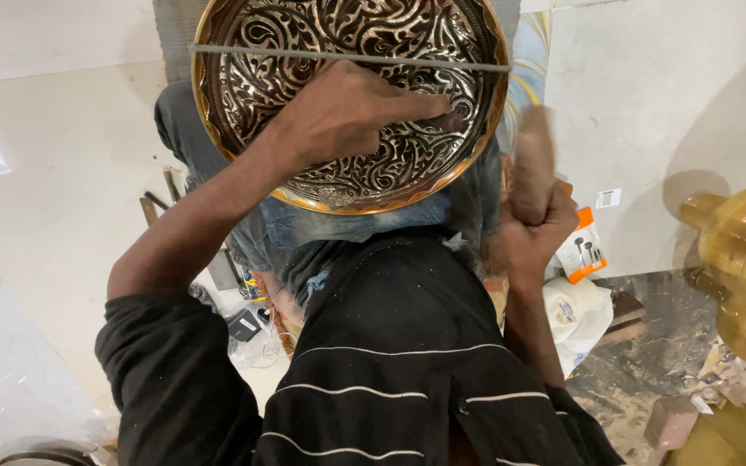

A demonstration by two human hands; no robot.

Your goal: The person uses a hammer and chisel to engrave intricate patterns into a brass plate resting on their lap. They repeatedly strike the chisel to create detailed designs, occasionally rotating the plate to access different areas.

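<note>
The plate (349, 103) is a round brass dish, its whole face crowded with raised scrolls and leaves that shine bright against dark cut ground, ringed by a plain gold rim. It lies tilted on the person's lap, on blue denim, just ahead of the black striped shirt (390, 371).

The left hand (347, 116) lies palm down on the lower middle of the plate, fingers stretched toward the right and pinched on a small tool whose tip meets the metal just past the fingertips; the tool itself is too hidden to make out. A thin grey rod (347, 56) crosses the plate just beyond the knuckles, rim to rim.

The right hand (537, 211) is off the plate's right edge, fist closed round a wooden handle (533, 160) that stands up out of it, blurred. Between this fist and the rim there is only a narrow gap.

Beside the right wrist lie an orange packet (582, 248) and a white bag (576, 315), and further out on that side a big brass pot (744, 267) over dusty floor with wood scraps. Outward from the left forearm the pale floor (53, 173) is open, with a few small tools (243, 324) close under the elbow.
</note>
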